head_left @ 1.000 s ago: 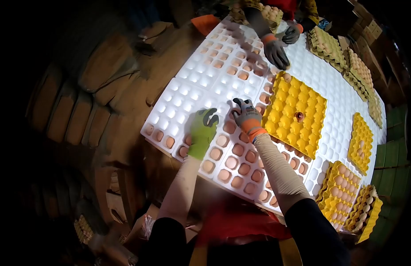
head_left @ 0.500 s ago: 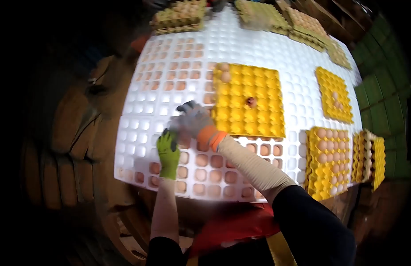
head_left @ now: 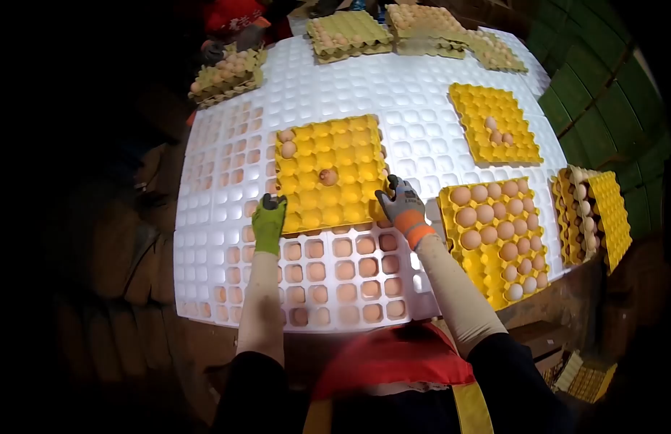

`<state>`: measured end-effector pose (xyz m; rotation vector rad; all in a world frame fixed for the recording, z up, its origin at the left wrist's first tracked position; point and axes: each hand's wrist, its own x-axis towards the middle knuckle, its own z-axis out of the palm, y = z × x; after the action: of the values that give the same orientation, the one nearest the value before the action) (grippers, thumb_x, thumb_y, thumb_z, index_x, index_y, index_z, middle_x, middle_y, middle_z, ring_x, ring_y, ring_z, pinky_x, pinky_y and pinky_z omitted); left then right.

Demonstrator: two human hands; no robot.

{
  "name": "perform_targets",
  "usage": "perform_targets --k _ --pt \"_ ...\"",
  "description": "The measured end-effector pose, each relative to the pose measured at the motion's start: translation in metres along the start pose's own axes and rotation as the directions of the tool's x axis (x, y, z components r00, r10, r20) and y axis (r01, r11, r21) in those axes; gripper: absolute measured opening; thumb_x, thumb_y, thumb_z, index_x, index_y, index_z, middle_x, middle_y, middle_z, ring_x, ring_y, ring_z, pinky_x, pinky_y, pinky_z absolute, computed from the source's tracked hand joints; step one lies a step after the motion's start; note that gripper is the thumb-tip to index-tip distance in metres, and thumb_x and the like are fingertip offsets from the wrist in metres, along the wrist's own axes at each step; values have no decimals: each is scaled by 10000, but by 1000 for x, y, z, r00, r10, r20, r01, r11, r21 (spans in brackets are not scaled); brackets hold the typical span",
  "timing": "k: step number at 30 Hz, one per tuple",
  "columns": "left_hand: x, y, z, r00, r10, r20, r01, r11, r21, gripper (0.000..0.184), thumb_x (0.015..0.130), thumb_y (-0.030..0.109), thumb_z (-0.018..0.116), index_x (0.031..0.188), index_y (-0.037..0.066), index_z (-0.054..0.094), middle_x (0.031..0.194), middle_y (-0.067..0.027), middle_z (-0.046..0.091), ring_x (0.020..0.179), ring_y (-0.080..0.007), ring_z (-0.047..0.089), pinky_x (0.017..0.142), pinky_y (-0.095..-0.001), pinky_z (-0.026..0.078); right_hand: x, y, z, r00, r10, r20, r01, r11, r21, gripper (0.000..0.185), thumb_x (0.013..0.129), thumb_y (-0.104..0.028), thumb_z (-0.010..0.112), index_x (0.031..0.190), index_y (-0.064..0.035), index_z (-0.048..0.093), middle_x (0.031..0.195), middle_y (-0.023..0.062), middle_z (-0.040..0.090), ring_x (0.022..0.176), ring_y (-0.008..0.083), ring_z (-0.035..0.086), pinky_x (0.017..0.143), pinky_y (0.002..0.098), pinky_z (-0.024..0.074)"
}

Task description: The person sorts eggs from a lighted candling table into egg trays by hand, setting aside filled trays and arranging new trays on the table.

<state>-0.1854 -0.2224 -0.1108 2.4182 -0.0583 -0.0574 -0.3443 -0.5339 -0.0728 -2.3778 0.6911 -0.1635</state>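
Note:
A yellow egg tray (head_left: 332, 155) lies on white foam trays, with two eggs at its upper left and a broken-looking egg (head_left: 327, 176) near its middle. At its lower left edge, my left hand (head_left: 269, 220) in a green glove grips the rim, fingers curled. My right hand (head_left: 403, 207), in a grey and orange glove, is at the lower right edge, its fingers bent around the rim. Below the tray, brown eggs (head_left: 343, 270) sit in the white foam cells (head_left: 415, 137).
A partly filled yellow tray (head_left: 487, 264) is at the right, beside upright trays (head_left: 612, 217). Another yellow tray (head_left: 467, 108) holds several eggs. Stacked egg trays (head_left: 348, 36) line the far edge. At the far left, a co-worker's gloved hands (head_left: 231, 43) are near a tray stack (head_left: 227, 76).
The view has swung right. My hands have moved apart from over the foam cells to the two sides of the yellow tray. A second egg now shows at its upper left corner.

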Motion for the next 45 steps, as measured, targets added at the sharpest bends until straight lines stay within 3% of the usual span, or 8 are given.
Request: perform_targets --k 3,12,20,26,32,35,39,45 --pt "2 11 5 996 74 -42 -53 922 384 553 894 510 690 1235 75 679 1129 -185 735 1043 -406 679 890 -472 536 8 -34 -23 966 145 213 -107 978 -181 724 922 -565 592 1467 -101 487 1386 180 592 1266 354 585 1017 472 499" --pt "19 -2 13 968 95 -230 -188 887 -422 325 932 113 714 1234 -6 691 1057 -60 746 892 -143 666 819 -295 544 33 -7 -12 999 35 41 -38 995 91 482 885 -328 626 1315 -119 563 1301 169 619 1195 351 619 987 467 499" --pt "-3 130 54 935 210 -284 -304 890 -341 373 936 165 715 1281 39 650 1168 -128 692 1014 -258 662 904 -377 528 71 39 -100 970 -80 -228 80 997 -12 432 862 -261 682 1264 -133 590 1168 122 676 1026 350 682 875 459 544" --pt "-15 150 89 959 83 -272 -252 692 -676 375 949 88 711 1296 -29 634 1186 -77 706 1069 -157 650 942 -293 519 83 71 -115 980 -55 -192 66 996 53 399 854 -238 699 1233 -142 621 1040 59 729 1017 285 691 859 424 546" --pt "-10 177 77 966 132 -224 -210 904 -374 342 942 150 666 1273 66 649 1172 -145 683 1020 -309 648 880 -395 517 102 76 -137 978 -73 -194 108 979 174 354 894 -255 713 1216 -118 659 1017 71 763 863 273 714 802 386 554" --pt "22 165 109 987 83 -135 -143 841 -521 339 960 160 682 1255 -5 675 1087 -94 737 960 -191 660 852 -331 523 83 90 -169 956 -24 -292 146 903 403 317 927 -200 729 1215 -78 675 971 55 749 763 170 690 739 321 552" --pt "26 202 129 967 86 -240 -124 982 -146 328 955 285 646 1242 126 652 1149 -160 722 1038 -376 683 859 -466 538 32 133 -226 923 62 -379 157 839 521 290 979 -118 693 1254 -31 670 995 28 698 778 87 614 718 241 519" --pt "31 217 147 989 133 -59 -135 991 -25 354 953 355 621 1221 129 663 1045 -195 706 978 -419 663 861 -508 522 -68 237 -293 831 355 -428 -65 826 559 263 1006 -142 670 1243 -29 664 1057 0 674 835 66 596 733 240 509"
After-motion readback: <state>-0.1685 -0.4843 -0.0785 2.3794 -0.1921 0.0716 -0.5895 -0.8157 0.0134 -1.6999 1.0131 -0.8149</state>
